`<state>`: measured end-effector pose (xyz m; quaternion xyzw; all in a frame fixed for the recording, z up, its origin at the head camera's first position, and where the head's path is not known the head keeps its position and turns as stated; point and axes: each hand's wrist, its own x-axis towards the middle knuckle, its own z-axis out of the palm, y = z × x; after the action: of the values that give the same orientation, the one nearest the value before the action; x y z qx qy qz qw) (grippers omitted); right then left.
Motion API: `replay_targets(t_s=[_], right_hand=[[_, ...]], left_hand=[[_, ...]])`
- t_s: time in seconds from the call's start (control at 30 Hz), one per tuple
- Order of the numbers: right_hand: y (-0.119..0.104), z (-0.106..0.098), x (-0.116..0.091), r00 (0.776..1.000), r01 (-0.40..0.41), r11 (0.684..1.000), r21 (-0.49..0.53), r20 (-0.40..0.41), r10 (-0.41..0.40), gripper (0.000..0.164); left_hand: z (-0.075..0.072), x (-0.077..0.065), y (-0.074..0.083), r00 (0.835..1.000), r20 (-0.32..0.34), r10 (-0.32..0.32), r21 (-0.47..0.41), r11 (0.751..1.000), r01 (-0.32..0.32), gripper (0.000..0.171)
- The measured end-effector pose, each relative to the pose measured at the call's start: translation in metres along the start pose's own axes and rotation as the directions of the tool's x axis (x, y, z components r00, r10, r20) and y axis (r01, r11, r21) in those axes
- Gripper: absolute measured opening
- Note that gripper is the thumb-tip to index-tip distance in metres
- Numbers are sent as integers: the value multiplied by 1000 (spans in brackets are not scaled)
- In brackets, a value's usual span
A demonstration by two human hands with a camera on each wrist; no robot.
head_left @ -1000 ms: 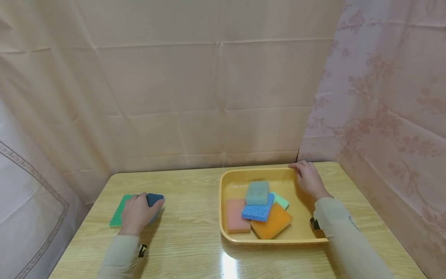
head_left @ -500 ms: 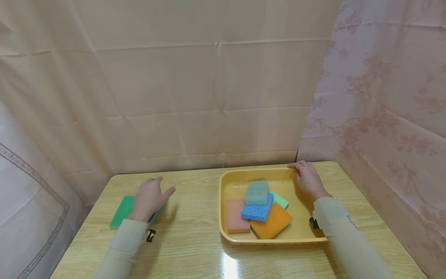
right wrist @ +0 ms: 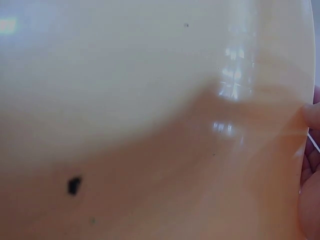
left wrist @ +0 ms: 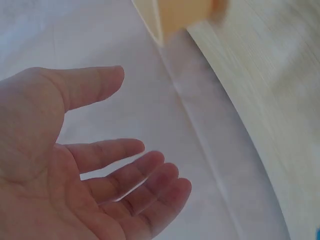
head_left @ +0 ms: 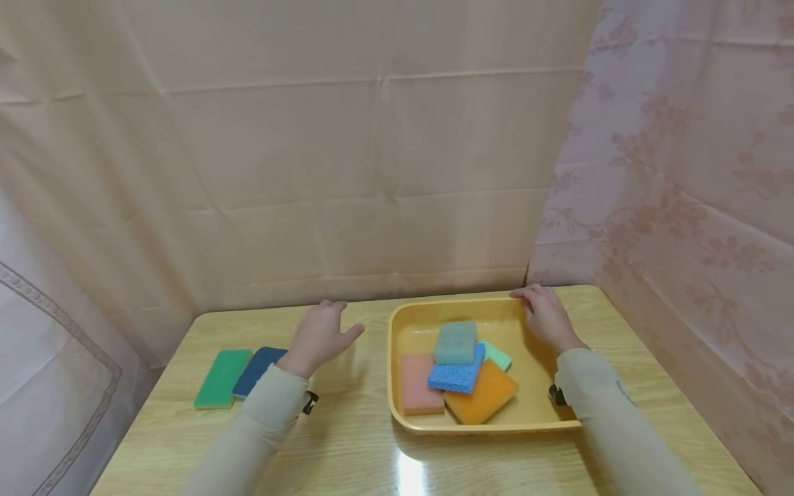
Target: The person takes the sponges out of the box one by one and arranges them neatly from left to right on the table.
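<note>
One surface [head_left: 353, 461] carries one yellow tray [head_left: 533, 401]. Outside the tray are two: one green sponge [head_left: 223, 379] and one navy sponge [head_left: 256, 370]. Inside are five: one pink sponge [head_left: 422, 386], one bright blue sponge [head_left: 455, 377], one orange sponge [head_left: 490, 393], one mint sponge [head_left: 498, 355] and one pale teal sponge [head_left: 455, 342], making seven sponges. A person's one left grip [head_left: 319, 337], one right grip [head_left: 547, 318] and two sleeves [head_left: 620, 427] show.

The head camera looks forward-down from farthest back; wrist cameras sit close, the right sharing the rounded yellow plastic tray [head_left: 533, 382] (head view's five o'clock).
</note>
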<state>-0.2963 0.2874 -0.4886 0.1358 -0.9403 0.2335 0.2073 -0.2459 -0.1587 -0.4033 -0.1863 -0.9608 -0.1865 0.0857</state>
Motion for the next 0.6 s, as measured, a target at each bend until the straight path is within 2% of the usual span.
replay_targets(t_s=[0.13,0.37,0.47,0.6], right_hand=[[-1,0,1,1000,-14,1000,1,8,14,23],[-1,-1,1,1000,-17,1000,-1,12,17,23],[0,-1,1,1000,-12,1000,-4,12,12,23],[1,1,0,1000,-6,1000,-7,11,6,23]], left_hand=[[4,10,22,998,19,65,-13,998,-65,59],[9,32,55,989,40,145,-38,989,-144,56],[13,39,66,985,57,163,-52,986,-160,55],[18,49,80,981,118,155,-64,987,-148,55]])
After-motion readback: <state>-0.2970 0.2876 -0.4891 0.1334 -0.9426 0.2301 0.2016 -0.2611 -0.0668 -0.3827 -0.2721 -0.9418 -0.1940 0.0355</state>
